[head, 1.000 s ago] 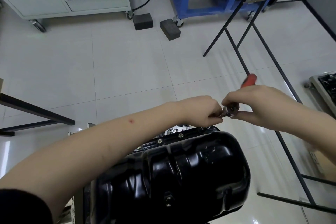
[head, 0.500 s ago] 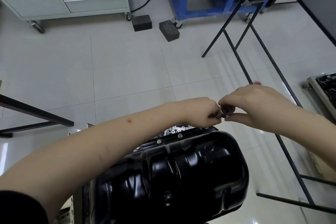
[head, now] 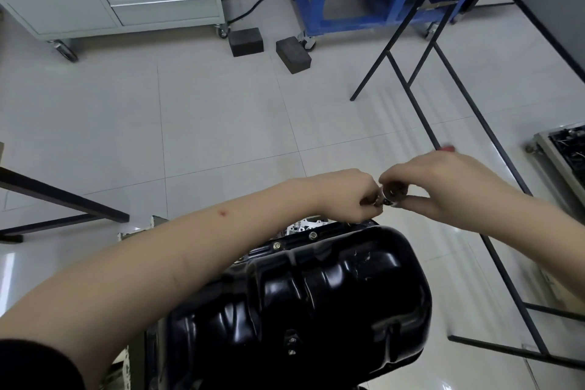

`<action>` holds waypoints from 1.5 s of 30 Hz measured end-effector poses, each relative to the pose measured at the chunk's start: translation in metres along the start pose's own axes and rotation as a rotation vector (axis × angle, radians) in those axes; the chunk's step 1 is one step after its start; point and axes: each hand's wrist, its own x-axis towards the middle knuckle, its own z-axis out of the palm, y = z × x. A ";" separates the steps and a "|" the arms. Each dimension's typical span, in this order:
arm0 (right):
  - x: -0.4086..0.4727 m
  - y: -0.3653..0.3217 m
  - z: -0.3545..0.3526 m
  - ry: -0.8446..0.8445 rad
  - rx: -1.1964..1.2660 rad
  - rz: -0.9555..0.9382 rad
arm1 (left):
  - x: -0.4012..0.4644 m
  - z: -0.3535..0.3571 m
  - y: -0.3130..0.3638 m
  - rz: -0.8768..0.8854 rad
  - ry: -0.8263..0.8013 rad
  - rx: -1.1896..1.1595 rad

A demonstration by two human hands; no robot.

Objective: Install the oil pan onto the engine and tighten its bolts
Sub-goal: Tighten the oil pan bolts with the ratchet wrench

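Black oil pan (head: pixel 300 304) seated on engine, low centre. Above its far rim: left hand (head: pixel 351 196) pinching small metal piece, right hand (head: pixel 443 190) curled round ratchet head (head: pixel 393 195), red handle tip (head: pixel 447 147) showing.

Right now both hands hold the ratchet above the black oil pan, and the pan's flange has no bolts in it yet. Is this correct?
Not fully. The head view shows bolts already seated in the flange of the oil pan. The rest stands: the left hand and right hand hold the ratchet above it.
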 end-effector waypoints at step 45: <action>0.002 -0.003 0.000 0.003 -0.146 -0.166 | 0.007 0.009 -0.003 -0.025 -0.077 0.055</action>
